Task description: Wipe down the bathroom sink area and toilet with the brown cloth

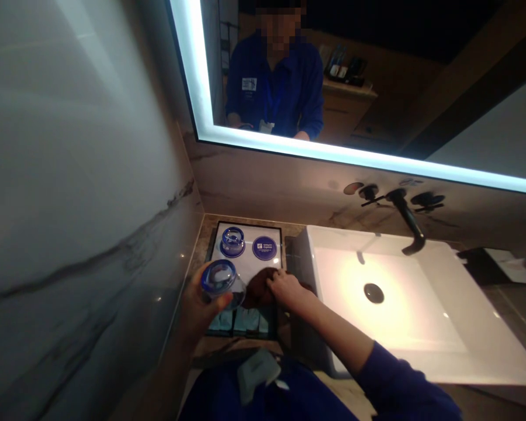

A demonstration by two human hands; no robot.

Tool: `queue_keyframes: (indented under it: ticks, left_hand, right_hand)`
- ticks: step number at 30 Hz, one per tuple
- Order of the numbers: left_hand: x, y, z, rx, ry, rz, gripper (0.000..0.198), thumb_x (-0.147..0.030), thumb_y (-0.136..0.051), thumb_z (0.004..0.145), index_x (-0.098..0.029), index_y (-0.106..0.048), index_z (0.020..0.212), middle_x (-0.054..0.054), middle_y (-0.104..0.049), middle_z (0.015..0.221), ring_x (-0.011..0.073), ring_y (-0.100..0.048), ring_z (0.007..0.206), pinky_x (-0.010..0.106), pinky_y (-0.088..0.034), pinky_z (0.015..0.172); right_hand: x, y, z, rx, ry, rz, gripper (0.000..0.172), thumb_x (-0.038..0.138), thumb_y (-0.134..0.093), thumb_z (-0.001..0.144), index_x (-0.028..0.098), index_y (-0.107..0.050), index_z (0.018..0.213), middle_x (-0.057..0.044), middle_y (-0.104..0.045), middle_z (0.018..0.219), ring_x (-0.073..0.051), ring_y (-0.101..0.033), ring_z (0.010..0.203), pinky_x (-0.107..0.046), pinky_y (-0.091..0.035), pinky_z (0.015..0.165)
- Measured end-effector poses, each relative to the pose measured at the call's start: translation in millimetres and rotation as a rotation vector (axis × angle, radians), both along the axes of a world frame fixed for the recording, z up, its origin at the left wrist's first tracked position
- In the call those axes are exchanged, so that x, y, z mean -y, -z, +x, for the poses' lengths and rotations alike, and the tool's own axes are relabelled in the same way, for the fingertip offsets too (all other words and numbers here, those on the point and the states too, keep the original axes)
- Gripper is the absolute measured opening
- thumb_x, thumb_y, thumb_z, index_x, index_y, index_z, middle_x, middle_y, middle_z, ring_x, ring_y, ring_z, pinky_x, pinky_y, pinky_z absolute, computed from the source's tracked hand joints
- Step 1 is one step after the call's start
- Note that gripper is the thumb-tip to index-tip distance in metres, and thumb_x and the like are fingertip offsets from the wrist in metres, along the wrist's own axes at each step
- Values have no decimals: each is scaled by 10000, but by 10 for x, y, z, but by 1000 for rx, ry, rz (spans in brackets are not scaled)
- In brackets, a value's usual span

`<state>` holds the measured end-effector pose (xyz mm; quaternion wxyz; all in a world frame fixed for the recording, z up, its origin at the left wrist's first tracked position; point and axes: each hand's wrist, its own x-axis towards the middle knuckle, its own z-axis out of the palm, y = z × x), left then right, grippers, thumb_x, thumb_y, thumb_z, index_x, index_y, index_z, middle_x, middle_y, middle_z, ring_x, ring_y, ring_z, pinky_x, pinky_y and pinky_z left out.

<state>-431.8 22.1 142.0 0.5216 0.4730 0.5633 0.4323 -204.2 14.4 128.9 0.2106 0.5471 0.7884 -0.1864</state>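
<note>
The left hand (199, 304) held a glass (221, 283) upside down or tilted, blue base toward the cam, fingers wrapped round its side w/ the thumb across the front. The glass sat in the upper part of that hand, just above the near edge of the tray (283, 245), and lifted off it.

The right hand (284, 287) was just right of the glass, fingers bunched narrow on a dark cloth (258, 286). The cloth lay between the two hands, touching the glass side or very near it; exact contact couldn't be told. The right forearm ran down-right into a blue sleeve (398, 386).

On the tray, farther from the person, stood a 2nd glass (232, 241) on a blue coaster, well apart from the held one. Beside it, to the right, lay a bare blue coaster (264, 247) w/ white print. At the tray's near edge, under the left hand, was a row of pale blue sachets (245, 321).

Right of the tray was a white basin (421, 327) w/ a dark drain (374, 293). A black tap (409, 225) came out of the wall above it. A lit mirror (333, 153) hung over the counter and showed the person's blue top.
</note>
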Motion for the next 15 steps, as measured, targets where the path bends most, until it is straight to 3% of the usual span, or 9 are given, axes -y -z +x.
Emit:
queue_keyframes:
  ticks: [3, 5, 9, 12, 15]
  left_hand:
    - [-172, 94, 340, -68, 128, 141, 717, -378, -788, 565, -171, -556, 1211, 111, -628, 1179, 277, -599, 1083, 427, -481, 955]
    - [-336, 193, 621, -120, 186, 252, 696, -355, -791, 560, -170, -570, 1193, 116, -605, 1195, 282, -576, 1108, 442, -463, 977]
    - [-698, 425, 1116, -265, 258, 369, 663, -260, -808, 536, -144, -584, 1149, 123, -619, 1142, 294, -549, 1128, 467, -430, 1026]
    - [-896, 573, 1328, -350, 257, 349, 663, -210, -811, 533, -145, -577, 1150, 128, -618, 1156, 302, -537, 1150, 471, -417, 1043]
    - [-990, 692, 1418, -378, 255, 332, 667, -211, -814, 541, -157, -568, 1159, 127, -612, 1172, 310, -525, 1173, 475, -407, 1052]
  right_hand:
    - [373, -139, 241, -70, -16, -144, 358, 87, -448, 838, 123, -671, 1115, -175, -671, 1062, -327, -600, 1050, -408, -536, 791]
    - [618, -238, 318, -192, 31, -219, 432, 56, -479, 769, 161, -669, 1142, -142, -690, 1039, -298, -617, 1035, -395, -519, 840]
    - [1019, -377, 366, -484, 287, -208, 616, -6, -455, 646, 195, -645, 1197, -105, -671, 1160, -235, -587, 1124, -357, -431, 996]
    - [1231, -393, 413, -686, 471, -150, 567, 22, -449, 642, 191, -661, 1140, -93, -670, 1157, -227, -580, 1119, -358, -407, 1020]
    - [1361, -384, 483, -833, 621, -96, 462, 81, -467, 691, 172, -666, 1098, -100, -675, 1100, -230, -589, 1059, -342, -446, 951]
